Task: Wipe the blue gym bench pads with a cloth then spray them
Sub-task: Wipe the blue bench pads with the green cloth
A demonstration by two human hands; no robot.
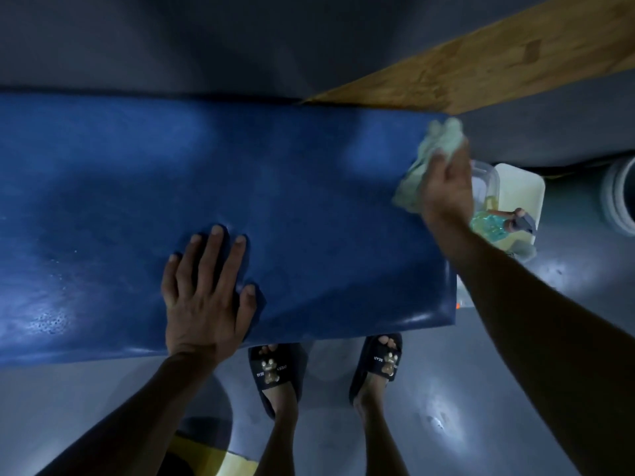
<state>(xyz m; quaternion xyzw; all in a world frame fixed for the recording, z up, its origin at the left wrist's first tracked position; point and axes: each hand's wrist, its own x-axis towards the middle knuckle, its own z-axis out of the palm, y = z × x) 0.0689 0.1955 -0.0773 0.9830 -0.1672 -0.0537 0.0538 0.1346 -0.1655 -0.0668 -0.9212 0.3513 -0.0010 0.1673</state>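
A long blue bench pad (292, 201) fills the middle of the view, with small wet droplets near its left end. My left hand (206, 297) lies flat on the pad's near edge, fingers spread and straight. My right hand (446, 190) presses a crumpled pale green cloth (429, 156) against the pad's right end. The cloth bulges out beyond my fingers. A spray bottle (494, 225) with bluish-green liquid and a dark trigger lies in a white tub (529, 187) on the floor just past the pad's right end.
A wooden plank (481, 60) runs diagonally behind the bench at the upper right. A white ribbed round object (618, 197) sits at the right edge. My feet in dark slippers (376, 365) stand on the grey floor below the pad. Something yellow (206, 455) lies at the bottom left.
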